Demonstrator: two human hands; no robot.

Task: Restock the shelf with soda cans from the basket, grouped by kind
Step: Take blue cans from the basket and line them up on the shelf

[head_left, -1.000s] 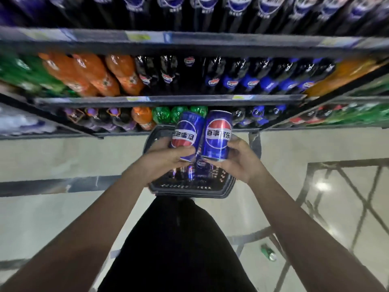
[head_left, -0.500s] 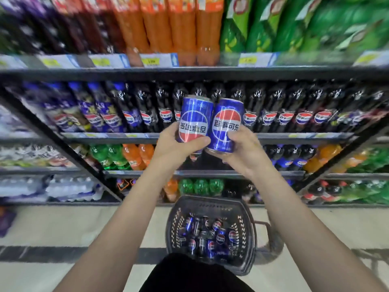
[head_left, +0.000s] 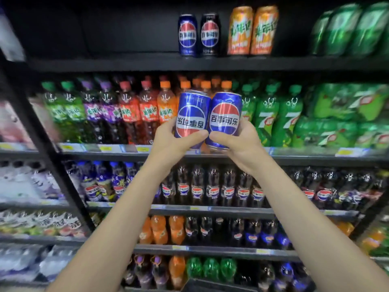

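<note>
From the head camera we see both arms raised in front of a drinks shelf. Our left hand (head_left: 168, 140) curls round a blue cola can (head_left: 190, 113), thumb across its lower front, and this can is upside down, its lettering inverted. Our right hand (head_left: 237, 142) grips a second blue can (head_left: 224, 119) the same way, this one upright with its label readable. The two cans touch along their sides and are held in the air in front of the row of bottles with orange caps (head_left: 185, 84), below the top shelf (head_left: 210, 62).

On that top shelf stand a blue can (head_left: 187, 34) and, just beside it on the right, a black can (head_left: 210, 34) with the same round logo. Two orange cans (head_left: 252, 30) come next to the right, and green cans (head_left: 349, 28) stand further right, blurred. To the left of the blue can the shelf board is bare and dark.

At the bottom edge of the view, between our forearms, a dark rim shows that may be the basket (head_left: 210, 285); we cannot tell for sure.
</note>
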